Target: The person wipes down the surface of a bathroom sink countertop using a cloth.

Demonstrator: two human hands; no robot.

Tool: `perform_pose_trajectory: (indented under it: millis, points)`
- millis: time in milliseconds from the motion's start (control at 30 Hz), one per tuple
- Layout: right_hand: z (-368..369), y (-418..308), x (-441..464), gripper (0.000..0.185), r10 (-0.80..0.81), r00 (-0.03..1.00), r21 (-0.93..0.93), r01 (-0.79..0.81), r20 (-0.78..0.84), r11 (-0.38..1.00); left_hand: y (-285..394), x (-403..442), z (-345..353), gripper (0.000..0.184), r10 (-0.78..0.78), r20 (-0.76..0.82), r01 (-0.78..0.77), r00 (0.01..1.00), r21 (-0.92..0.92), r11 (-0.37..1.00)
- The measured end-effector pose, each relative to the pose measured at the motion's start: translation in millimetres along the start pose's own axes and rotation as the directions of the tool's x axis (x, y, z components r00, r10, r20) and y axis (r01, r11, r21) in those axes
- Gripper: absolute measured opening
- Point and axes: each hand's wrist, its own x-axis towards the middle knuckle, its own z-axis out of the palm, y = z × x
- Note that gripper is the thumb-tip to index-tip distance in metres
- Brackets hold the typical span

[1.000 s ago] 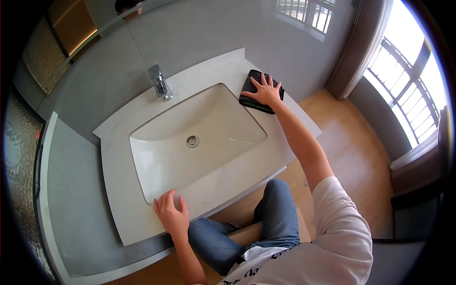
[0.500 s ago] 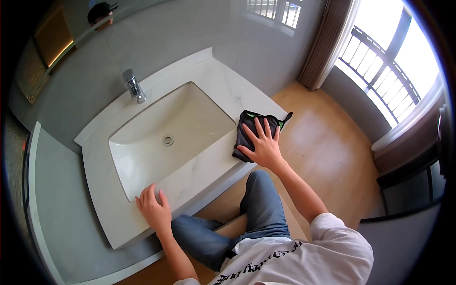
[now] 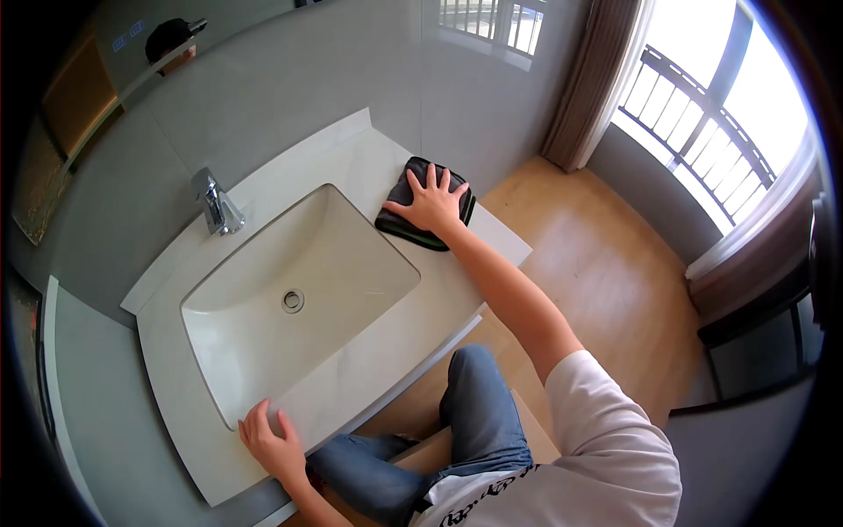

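Observation:
My right hand point(image 3: 434, 205) lies flat with spread fingers on a dark grey cloth point(image 3: 409, 230) with a black and green edge. The cloth is flat against the white countertop point(image 3: 457, 303), to the right of the basin near the back. Resting at the basin's front left corner is my left hand point(image 3: 270, 439). Its fingers are slightly bent, the thumb stands apart, and nothing is in it. Between the hands is the cream washbasin point(image 3: 351, 281), set into the counter, with a round metal drain point(image 3: 293, 300).
A chrome faucet point(image 3: 216, 202) stands behind the basin. Grey wall panels and a mirror rise at the back. My legs in jeans point(image 3: 487, 404) are close to the counter's front edge. Wooden floor point(image 3: 580, 263), a brown curtain point(image 3: 584, 88) and a railed window are on the right.
My right hand and the cloth have moved from the counter's front right edge toward the back wall. My left hand stays by the basin's front corner. The view has shifted slightly.

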Motion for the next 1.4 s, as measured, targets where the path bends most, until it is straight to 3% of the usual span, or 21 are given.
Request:
perform_pose_trajectory:
  millis: [67,133,200,333,400,600,800,967,1067,1133,1200,1300,1400]
  points:
    - [3.7,-0.8,24.2,0.094,0.014,1.000,0.000,-0.014,-0.024,1.000,2.5,1.3,2.3,0.024,-0.014,-0.015,0.014,1.000,0.010,1.000]
    - [5.9,1.6,41.9,0.091,-0.027,1.000,0.163,0.026,0.007,0.986,-1.1,0.1,2.9,0.023,-0.054,-0.043,0.055,0.998,0.025,0.998]
    - [8.8,2.0,50.1,0.090,-0.025,1.000,0.168,0.027,-0.012,0.985,0.4,0.4,1.3,0.022,-0.059,-0.034,0.060,0.998,0.037,0.998]
    - [11.8,3.1,38.4,0.091,-0.049,0.999,0.132,0.051,-0.019,0.990,2.9,2.4,-0.9,0.020,-0.034,-0.026,0.035,0.999,0.031,0.999]
    - [7.1,5.4,21.8,0.091,-0.057,0.998,0.023,0.057,-0.020,0.998,3.9,1.9,-0.3,0.020,-0.042,-0.033,0.043,0.999,0.024,0.999]
    - [-16.2,27.8,-74.0,0.087,-0.064,0.998,-0.009,0.064,-0.007,0.998,0.6,-2.5,5.3,0.019,0.001,-0.063,0.001,0.998,0.029,1.000]
    - [-16.7,1.8,-196.3,0.062,-0.281,0.933,0.043,0.298,-0.224,0.954,2.8,1.2,6.8,0.020,0.002,-0.076,0.002,0.997,0.057,0.998]
    - [-19.6,-119.0,-283.6,0.054,-0.596,0.759,0.244,0.650,-0.263,0.720,-0.3,1.1,7.8,0.019,0.017,-0.056,-0.013,0.998,0.075,0.997]
    - [-11.8,-164.6,-315.0,0.049,-0.671,0.685,0.343,0.726,-0.283,0.596,-7.5,-1.3,9.8,0.019,0.014,-0.041,-0.013,0.999,0.030,0.999]
    - [-14.1,-158.1,-309.4,0.047,-0.679,0.684,0.389,0.721,-0.267,0.574,-6.2,-1.8,4.1,0.020,-0.005,-0.019,0.005,1.000,0.009,1.000]
    - [-15.0,-136.6,-296.3,0.048,-0.671,0.699,0.320,0.712,-0.247,0.625,-7.2,-4.2,5.6,0.022,0.057,-0.057,-0.057,0.997,-0.006,0.998]
    - [-14.7,-76.5,-250.9,0.045,-0.523,0.805,0.228,0.585,-0.279,0.778,-5.6,-5.6,3.7,0.024,0.044,-0.035,-0.044,0.998,-0.002,0.999]
    - [-10.5,15.0,-192.6,0.044,-0.318,0.905,0.091,0.355,-0.283,0.930,-4.5,-6.2,4.1,0.024,0.054,-0.057,-0.054,0.997,0.003,0.999]
